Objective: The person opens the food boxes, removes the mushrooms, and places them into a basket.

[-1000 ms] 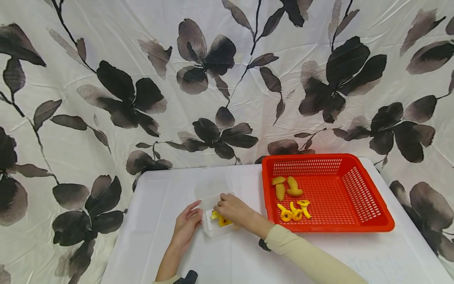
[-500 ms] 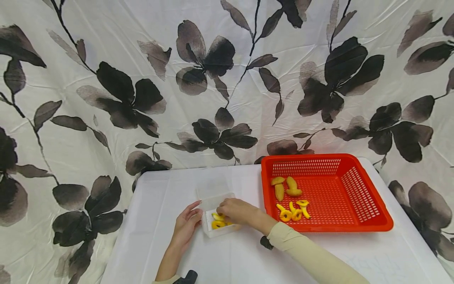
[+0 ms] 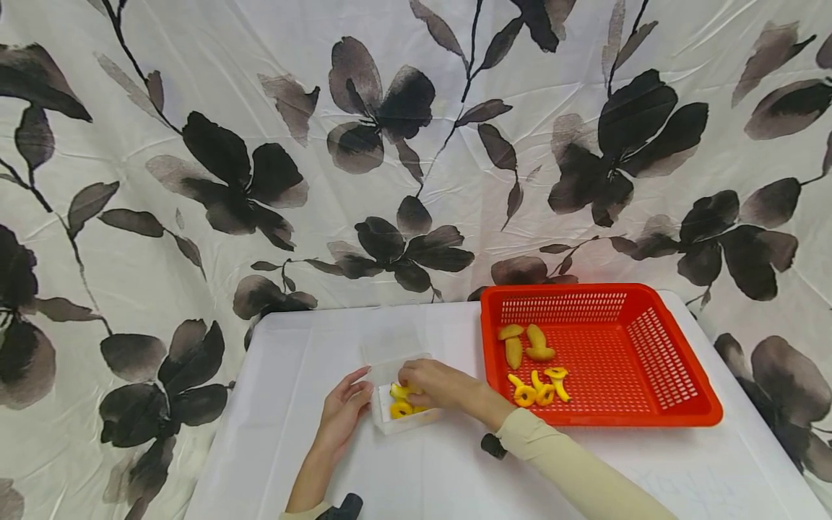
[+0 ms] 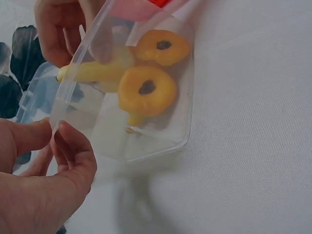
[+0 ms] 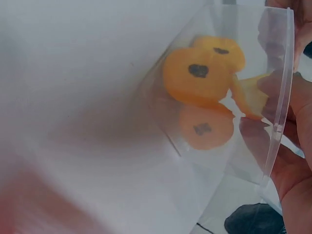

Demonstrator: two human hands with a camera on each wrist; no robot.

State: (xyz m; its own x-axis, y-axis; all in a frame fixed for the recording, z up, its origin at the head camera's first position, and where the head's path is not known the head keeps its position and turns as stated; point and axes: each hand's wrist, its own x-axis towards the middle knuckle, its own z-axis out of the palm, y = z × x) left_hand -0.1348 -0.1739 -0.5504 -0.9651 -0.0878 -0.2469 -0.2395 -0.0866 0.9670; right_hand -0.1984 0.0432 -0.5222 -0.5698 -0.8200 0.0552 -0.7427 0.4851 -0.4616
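Note:
In the head view a clear plastic box (image 3: 393, 427) stands on the white table, its hinged lid (image 3: 390, 345) folded back. My left hand (image 3: 342, 412) pinches the box's left wall between thumb and fingers, seen closer in the left wrist view. Several yellow toy mushrooms (image 3: 401, 410) lie inside. With the fingers of my right hand (image 3: 434, 385) reaching in from above, I pinch one yellow mushroom (image 4: 92, 72) by its pale, blurred end behind the clear wall. In the right wrist view, round caps with dark centres (image 5: 199, 70) press near the plastic.
To the right, a red slotted basket (image 3: 617, 417) holds two brown mushrooms (image 3: 538, 343) and three yellow mushrooms (image 3: 523, 394). A floral cloth (image 3: 390, 108) hangs behind the table (image 3: 292, 361).
My right hand has shifted slightly right within the box, uncovering more of the yellow mushrooms, which have turned a little. The left hand keeps its grip on the wall.

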